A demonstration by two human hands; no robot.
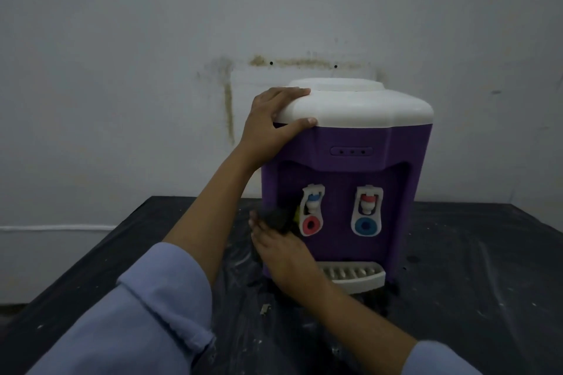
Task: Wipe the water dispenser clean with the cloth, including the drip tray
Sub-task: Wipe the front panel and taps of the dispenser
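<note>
A purple water dispenser point(350, 167) with a white top stands on a dark table point(472, 283). My left hand point(271, 119) grips the dispenser's upper left corner, fingers over the white lid and thumb along its front edge. My right hand point(280, 253) holds a dark cloth point(278, 219) with a bit of yellow-green showing, pressed against the dispenser's lower left front beside the left tap point(312, 210). The right tap point(367, 210) is untouched. A white drip tray point(353, 275) with a slotted grille sticks out at the base.
A grey stained wall point(182, 39) rises close behind the dispenser. The table is covered with black, speckled sheeting. A small scrap point(265, 309) lies on it in front of the dispenser, near my right forearm.
</note>
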